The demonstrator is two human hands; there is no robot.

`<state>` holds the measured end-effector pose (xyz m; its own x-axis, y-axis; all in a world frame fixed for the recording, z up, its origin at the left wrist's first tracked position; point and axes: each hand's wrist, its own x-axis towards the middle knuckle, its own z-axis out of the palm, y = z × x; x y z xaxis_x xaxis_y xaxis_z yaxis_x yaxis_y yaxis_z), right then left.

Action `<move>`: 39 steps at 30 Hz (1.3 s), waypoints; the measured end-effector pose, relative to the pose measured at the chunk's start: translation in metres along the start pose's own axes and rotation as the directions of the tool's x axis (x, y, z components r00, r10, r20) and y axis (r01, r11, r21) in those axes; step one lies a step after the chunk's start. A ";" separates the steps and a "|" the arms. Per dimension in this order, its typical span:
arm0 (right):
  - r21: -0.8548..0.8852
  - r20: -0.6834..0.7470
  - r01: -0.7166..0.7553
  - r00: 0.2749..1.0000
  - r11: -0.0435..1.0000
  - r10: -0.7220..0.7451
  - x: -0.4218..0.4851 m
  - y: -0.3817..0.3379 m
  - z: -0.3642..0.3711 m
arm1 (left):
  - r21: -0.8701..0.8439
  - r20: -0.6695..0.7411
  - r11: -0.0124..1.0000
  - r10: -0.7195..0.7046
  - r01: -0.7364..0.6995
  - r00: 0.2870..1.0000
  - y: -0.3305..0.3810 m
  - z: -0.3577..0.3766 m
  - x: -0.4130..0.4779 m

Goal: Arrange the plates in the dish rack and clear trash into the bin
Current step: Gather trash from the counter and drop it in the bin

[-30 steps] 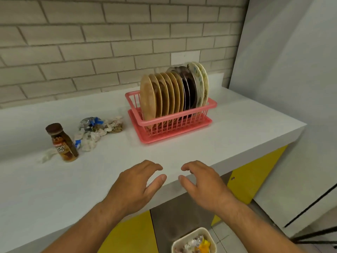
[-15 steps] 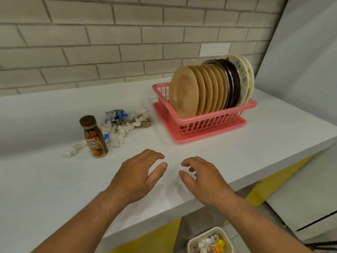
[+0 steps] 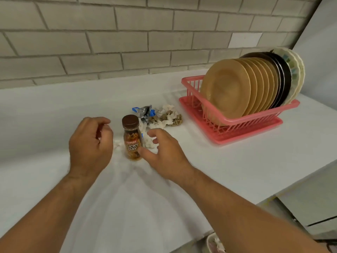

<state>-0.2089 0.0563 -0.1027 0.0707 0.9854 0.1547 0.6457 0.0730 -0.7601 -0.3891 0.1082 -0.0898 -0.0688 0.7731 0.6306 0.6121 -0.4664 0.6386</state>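
Either side of the coffee bottle (image 3: 131,137), your left hand (image 3: 90,145) and right hand (image 3: 165,152) have moved in from the counter (image 3: 209,170) edge, both grips open and empty. Plates (image 3: 237,88) stand racked in the dish rack (image 3: 246,125) to its right; crumpled trash (image 3: 164,116) lies just behind it, open counter in front.

The bottle (image 3: 131,137) stands on the counter (image 3: 54,110) between both hands, crumpled trash (image 3: 160,116) just behind it, the rack (image 3: 237,123) of upright plates (image 3: 228,88) well right
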 end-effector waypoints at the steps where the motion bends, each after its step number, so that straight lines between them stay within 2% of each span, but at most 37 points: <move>1: 0.041 -0.021 -0.006 1.000 0.999 0.007 0.006 -0.005 0.007 | 0.038 0.041 0.999 -0.028 0.026 0.999 -0.011 0.000 0.003; 4: 0.134 -0.045 -0.002 0.999 0.991 0.008 0.020 -0.016 0.023 | 0.204 0.231 0.978 -0.092 0.044 0.969 -0.041 0.005 0.004; 7: 0.218 -0.023 -0.029 0.999 0.975 0.035 0.031 -0.022 0.030 | 0.360 0.440 0.931 -0.229 0.064 0.868 -0.060 0.013 -0.004; 9: 0.225 -0.012 -0.045 0.999 0.973 0.049 0.036 -0.023 0.029 | 0.434 0.492 0.899 -0.294 0.062 0.819 -0.066 0.019 -0.010; 12: 0.196 -0.016 0.006 1.000 0.981 -0.003 0.029 -0.021 0.019 | 0.452 0.505 0.892 -0.262 0.006 0.822 -0.073 0.024 -0.014; 14: 0.192 -0.046 0.030 0.999 0.981 -0.022 0.019 -0.017 0.007 | 0.421 0.502 0.907 -0.259 0.029 0.825 -0.076 0.026 -0.012; 22: 0.245 -0.083 -0.083 0.991 0.966 0.106 -0.015 0.017 -0.044 | 0.193 0.426 0.957 -0.279 0.215 0.860 -0.049 0.049 0.008; 26: 0.245 -0.107 -0.113 0.984 0.963 0.142 -0.020 0.030 -0.054 | 0.196 0.368 0.970 -0.207 0.142 0.906 -0.032 0.066 0.014; 28: 0.235 -0.156 -0.107 0.977 0.966 0.147 -0.021 0.034 -0.055 | 0.153 0.421 0.977 -0.201 0.149 0.884 -0.028 0.075 0.015; 30: 0.216 -0.204 -0.083 0.970 0.973 0.128 -0.020 0.036 -0.055 | 0.111 0.510 0.975 -0.224 0.195 0.831 -0.027 0.082 0.012; 31: 0.194 -0.224 -0.068 0.968 0.979 0.112 -0.020 0.037 -0.055 | 0.124 0.523 0.977 -0.212 0.172 0.826 -0.027 0.084 0.010; 35: 0.173 -0.268 -0.026 0.961 0.985 0.072 -0.018 0.037 -0.052 | 0.288 0.508 0.955 -0.088 -0.072 0.857 -0.028 0.086 0.001; 39: 0.196 -0.294 0.008 0.954 0.981 0.051 -0.017 0.039 -0.051 | 0.350 0.592 0.931 -0.132 -0.106 0.795 -0.025 0.087 -0.008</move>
<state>-0.1465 0.0348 -0.1027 0.3245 0.8989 0.2943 0.4848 0.1091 -0.8678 -0.3354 0.1511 -0.1488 0.3310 0.9307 0.1557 0.8525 -0.3657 0.3734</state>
